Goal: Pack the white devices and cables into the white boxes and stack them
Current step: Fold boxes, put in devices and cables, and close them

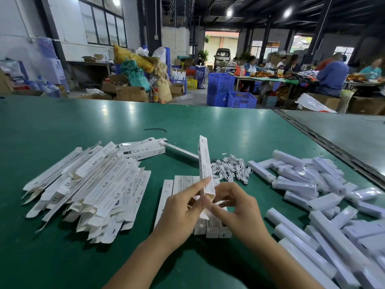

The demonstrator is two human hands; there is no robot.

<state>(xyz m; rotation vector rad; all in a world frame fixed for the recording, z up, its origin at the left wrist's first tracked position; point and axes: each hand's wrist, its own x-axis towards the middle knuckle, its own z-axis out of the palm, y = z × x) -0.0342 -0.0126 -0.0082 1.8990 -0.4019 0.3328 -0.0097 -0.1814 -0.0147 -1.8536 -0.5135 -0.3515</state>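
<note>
Green tabletop (62,126) fills the foreground of a warehouse hall; blue crates (220,84) stand on the floor beyond its far edge, and seated people work at a distant table on the right. A loose pile of flat boxes (93,184) lies on the left of the tabletop. A row of packed boxes (179,184) lies side by side at centre, partly hidden under the hands. White cables (231,170) form a small heap just right of that row, and white devices (312,180) lie scattered across the right side, down to the near right corner. One box (205,163) is held nearly upright above the packed row, its top leaning slightly away. The left hand (183,209) grips its lower part, index finger extended along the side. The right hand (237,207) has curled fingers at the lower end, index fingertip touching the open end flap. A thin black strip (155,129) lies alone farther back.
</note>
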